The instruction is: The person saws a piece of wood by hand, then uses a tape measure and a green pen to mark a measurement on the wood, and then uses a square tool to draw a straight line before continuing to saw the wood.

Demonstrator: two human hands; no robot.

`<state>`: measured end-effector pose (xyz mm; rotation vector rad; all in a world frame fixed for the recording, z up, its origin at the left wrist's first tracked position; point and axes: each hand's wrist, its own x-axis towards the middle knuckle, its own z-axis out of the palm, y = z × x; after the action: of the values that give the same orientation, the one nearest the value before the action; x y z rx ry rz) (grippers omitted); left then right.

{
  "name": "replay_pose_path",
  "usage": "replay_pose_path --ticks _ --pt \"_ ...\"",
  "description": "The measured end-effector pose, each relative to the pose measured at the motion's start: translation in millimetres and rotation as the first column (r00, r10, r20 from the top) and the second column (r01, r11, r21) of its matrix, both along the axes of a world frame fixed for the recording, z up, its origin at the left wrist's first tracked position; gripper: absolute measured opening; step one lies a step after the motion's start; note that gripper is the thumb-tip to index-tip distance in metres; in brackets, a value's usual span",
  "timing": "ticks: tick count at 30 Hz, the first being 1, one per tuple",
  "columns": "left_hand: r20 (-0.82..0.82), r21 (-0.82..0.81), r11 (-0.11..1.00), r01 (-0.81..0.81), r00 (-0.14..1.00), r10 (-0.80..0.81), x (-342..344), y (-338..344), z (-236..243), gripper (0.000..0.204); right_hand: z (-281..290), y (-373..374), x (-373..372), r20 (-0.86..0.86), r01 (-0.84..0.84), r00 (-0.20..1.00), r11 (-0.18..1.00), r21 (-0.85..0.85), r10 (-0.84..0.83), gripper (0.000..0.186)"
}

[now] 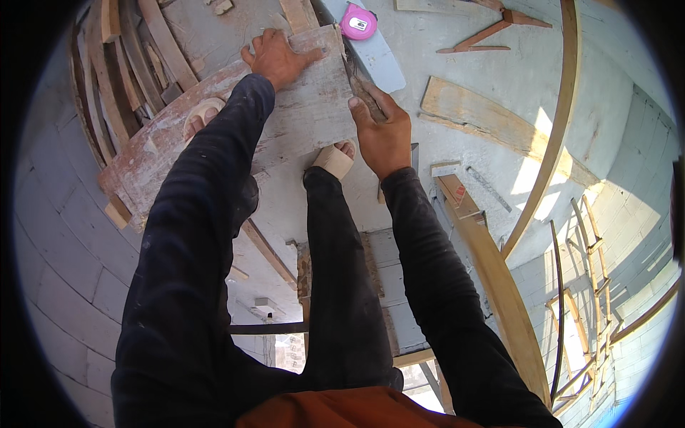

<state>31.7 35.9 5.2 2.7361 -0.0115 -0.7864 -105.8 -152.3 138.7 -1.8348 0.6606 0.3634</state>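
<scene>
Left fingers (268, 41) splayed on board (307, 100), right fingers (386, 105) unclear in hold, white-labelled tape measure (358, 23).

A broad, flat wooden board (307, 107), reddish-brown and smeared with whitish grey, lies with one straight, paler end just beside the round pink tape measure (358, 23); its redder, rougher length stretches away from it, down and left. Along that end, just below the tape measure, sits a slim brownish-grey piece (369, 100), partly hidden, its kind unclear.
</scene>
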Motion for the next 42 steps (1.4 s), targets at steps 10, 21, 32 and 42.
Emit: replay_pose_path --ticks 10,21,32,42 --pt "0.271 -0.082 0.997 -0.006 0.962 0.028 -28 -9 -14 0.123 50 -10 -15 -0.167 0.010 0.986 0.999 0.052 -0.001 0.044" --pt "0.238 -0.015 1.000 0.010 0.971 -0.006 -27 -19 -14 0.125 20 -5 -14 -0.067 -0.131 0.990 0.985 -0.116 0.124 0.041" --pt "0.218 0.035 0.999 0.011 0.976 -0.018 -16 2 1 0.121 121 -28 -85 -0.065 -0.084 0.994 0.996 -0.017 0.083 0.044" --pt "0.251 0.039 0.999 0.022 0.967 -0.031 -17 -2 -11 0.110 149 -38 -107 -0.144 -0.089 0.986 0.994 -0.061 0.079 0.044"
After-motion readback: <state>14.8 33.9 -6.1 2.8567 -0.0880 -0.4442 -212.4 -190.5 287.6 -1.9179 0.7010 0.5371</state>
